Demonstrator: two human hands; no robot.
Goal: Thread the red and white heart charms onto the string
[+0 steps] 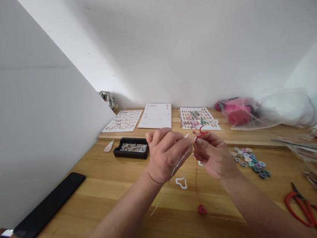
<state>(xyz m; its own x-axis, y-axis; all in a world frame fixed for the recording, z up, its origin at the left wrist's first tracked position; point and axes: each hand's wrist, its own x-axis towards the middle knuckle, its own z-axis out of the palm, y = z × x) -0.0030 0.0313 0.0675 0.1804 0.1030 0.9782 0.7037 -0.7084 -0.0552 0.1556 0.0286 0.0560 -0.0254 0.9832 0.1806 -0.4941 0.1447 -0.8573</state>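
Observation:
My left hand is closed, its fingertips meeting those of my right hand above the table. A thin white thread trails down from my left hand, and a short white tip shows above its fingers. My right hand pinches a thin curved red strip; the pinch point is partly hidden. A red thread hangs below my hands to a small red bobbin on the table. Beside it lies a white heart-shaped outline. A second white piece is half hidden by my right hand.
A black tray of beads and a small white tube lie left. Several thread bobbins and red-handled scissors are right. Sheets with small pieces stand behind. A long black object lies at left.

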